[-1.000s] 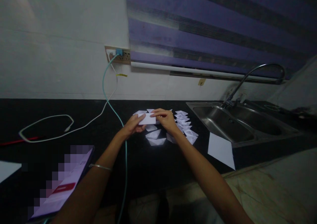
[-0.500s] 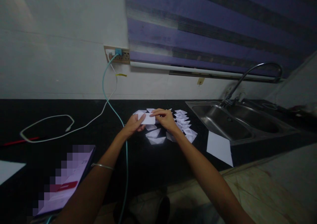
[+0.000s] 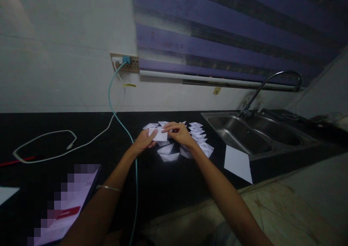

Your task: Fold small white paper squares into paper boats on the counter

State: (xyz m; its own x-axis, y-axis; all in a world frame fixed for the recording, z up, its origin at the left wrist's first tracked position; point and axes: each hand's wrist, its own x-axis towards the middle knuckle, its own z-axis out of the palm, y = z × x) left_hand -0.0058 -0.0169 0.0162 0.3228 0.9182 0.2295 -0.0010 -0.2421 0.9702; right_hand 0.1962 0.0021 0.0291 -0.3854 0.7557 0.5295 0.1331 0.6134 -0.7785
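Observation:
Between my two hands, above the black counter (image 3: 174, 184), is a small folded piece of white paper (image 3: 160, 134). My left hand (image 3: 145, 140) grips its left end, thumb on top and fingers underneath. The thumb and fingers of my right hand (image 3: 181, 133) pinch its right end near the upper edge. Behind and below the hands lie several folded white paper boats (image 3: 168, 157), some partly hidden by my right hand. More paper boats (image 3: 198, 130) stand in a close row to the right.
A flat white sheet (image 3: 238, 164) lies by the counter's front edge, left of the steel double sink (image 3: 241, 133) with its tap (image 3: 258, 90). A teal cable (image 3: 136, 188) runs under my left wrist. At left are a white cable (image 3: 45, 133), a red pen-like stick (image 3: 11, 163) and a screen (image 3: 67, 206).
The view has shifted slightly, so the surroundings sit a little further left and lower. Both hands keep hold of the folded paper, with hardly any change in grip.

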